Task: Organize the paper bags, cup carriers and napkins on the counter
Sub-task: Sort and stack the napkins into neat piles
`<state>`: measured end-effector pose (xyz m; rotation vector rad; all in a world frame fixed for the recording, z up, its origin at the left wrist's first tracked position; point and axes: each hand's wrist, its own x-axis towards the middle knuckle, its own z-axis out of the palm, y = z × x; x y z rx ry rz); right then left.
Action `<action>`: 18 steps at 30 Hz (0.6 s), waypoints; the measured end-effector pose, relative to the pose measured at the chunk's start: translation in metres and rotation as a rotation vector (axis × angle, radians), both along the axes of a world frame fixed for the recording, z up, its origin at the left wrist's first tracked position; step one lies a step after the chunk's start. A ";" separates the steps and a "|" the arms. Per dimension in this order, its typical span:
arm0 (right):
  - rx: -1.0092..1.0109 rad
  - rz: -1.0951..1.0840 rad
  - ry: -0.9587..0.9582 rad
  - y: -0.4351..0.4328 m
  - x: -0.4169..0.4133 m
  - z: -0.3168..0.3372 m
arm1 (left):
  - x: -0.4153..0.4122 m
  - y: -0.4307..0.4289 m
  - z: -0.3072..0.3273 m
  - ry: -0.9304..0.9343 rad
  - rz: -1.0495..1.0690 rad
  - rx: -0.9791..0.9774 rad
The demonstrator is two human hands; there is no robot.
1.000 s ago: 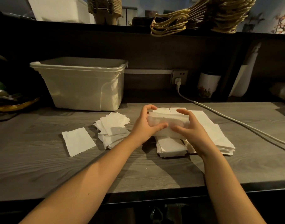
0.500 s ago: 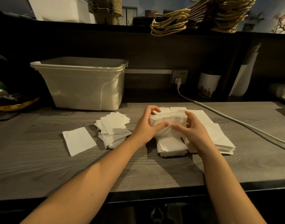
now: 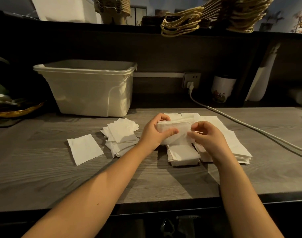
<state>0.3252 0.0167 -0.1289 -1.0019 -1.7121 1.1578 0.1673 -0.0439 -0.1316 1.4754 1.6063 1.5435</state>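
My left grip (image 3: 155,133) wraps the left end of a napkin bundle (image 3: 174,129), thumb in front and fingers behind. My right grip (image 3: 210,140) pinches its right end with curled fingers. I hold the bundle in front and to the right of the bin (image 3: 88,90), above two flat stacks (image 3: 182,155) on the desk (image 3: 43,169). A loose pile (image 3: 121,134) lies just in front of the bin, with a single napkin (image 3: 85,148) nearer me. Right of the bin, a cable (image 3: 232,119) runs from a socket (image 3: 191,79) across the desk, close behind the stacks. A cup (image 3: 222,88) stands farther right.
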 end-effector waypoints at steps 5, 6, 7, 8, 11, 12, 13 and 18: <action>0.018 -0.005 -0.021 -0.002 -0.001 0.002 | 0.001 -0.002 0.001 -0.008 -0.012 0.010; 0.021 -0.003 -0.026 -0.002 -0.001 0.003 | 0.001 -0.002 0.001 -0.011 -0.017 0.017; 0.025 0.005 -0.036 -0.002 -0.001 0.004 | 0.001 -0.003 0.001 -0.014 -0.023 0.026; 0.029 0.013 -0.045 -0.002 -0.001 0.004 | 0.001 -0.003 0.000 -0.018 -0.028 0.033; 0.028 -0.003 -0.030 -0.002 0.000 0.003 | 0.001 -0.003 0.001 -0.039 -0.040 0.039; 0.026 -0.012 -0.019 -0.002 0.000 0.003 | 0.001 -0.003 0.001 -0.044 -0.046 0.042; 0.027 -0.018 -0.013 -0.002 0.000 0.003 | 0.001 -0.002 0.001 -0.045 -0.049 0.045; 0.018 -0.039 0.033 -0.002 0.000 0.002 | 0.002 -0.002 0.001 -0.028 -0.053 0.062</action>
